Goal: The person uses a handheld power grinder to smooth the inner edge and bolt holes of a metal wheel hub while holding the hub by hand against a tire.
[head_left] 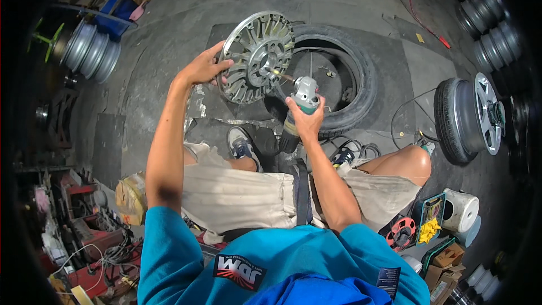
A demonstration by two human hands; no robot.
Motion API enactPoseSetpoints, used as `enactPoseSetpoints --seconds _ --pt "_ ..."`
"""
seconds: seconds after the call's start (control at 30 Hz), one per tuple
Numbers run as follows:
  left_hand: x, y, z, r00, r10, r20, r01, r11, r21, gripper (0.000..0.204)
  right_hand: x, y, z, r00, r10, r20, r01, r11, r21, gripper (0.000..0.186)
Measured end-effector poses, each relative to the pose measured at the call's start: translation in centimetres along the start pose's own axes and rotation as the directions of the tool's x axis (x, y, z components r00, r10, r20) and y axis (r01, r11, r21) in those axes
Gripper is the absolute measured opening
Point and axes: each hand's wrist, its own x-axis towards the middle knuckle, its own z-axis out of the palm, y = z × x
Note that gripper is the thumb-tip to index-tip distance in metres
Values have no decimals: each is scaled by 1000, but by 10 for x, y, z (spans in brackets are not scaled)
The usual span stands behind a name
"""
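Observation:
My left hand (208, 69) is closed round the left rim of a silver alloy wheel face (252, 74), which stands tilted with its many narrow spokes and center hub toward the right. In my right hand (307, 117) is an angle grinder (305, 91) with a grey metal head and a dark green body, gripped just below the head. A thin bit (282, 75) runs from its head to the hub; whether the tip touches the metal I cannot tell. Behind the grinder, a black tire (361, 73) lies flat on the dark floor mat, partly covered by the wheel face.
A tire on a silver rim (451, 118) stands at the right. Bare rims (499, 42) are stacked at far right, others (93, 51) at far left. A black cable (395, 118) curls by my right knee. Red tool boxes (90, 231) crowd the lower left; a white bucket (460, 210) lies lower right.

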Motion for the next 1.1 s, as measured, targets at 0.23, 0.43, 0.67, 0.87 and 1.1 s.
enactPoseSetpoints --seconds 0.23,0.43,0.67,0.87,1.1 --pt "-1 -7 -2 1000 -2 0 2 999 -41 62 7 4 2 995 81 61 -86 993 79 85" --pt "0 -6 -3 1000 -20 -4 19 998 -52 61 3 10 3 999 30 44 -30 1000 -3 85" --pt "-5 -3 0 1000 -16 0 15 999 -32 57 4 12 1 992 60 113 -63 998 19 91" --pt "-4 2 0 999 -41 0 41 999 -10 58 2 -2 2 996 58 60 -57 998 -24 94" --pt "0 -9 -3 999 -37 -11 37 999 -33 60 -3 21 8 957 226 180 -258 948 184 89"
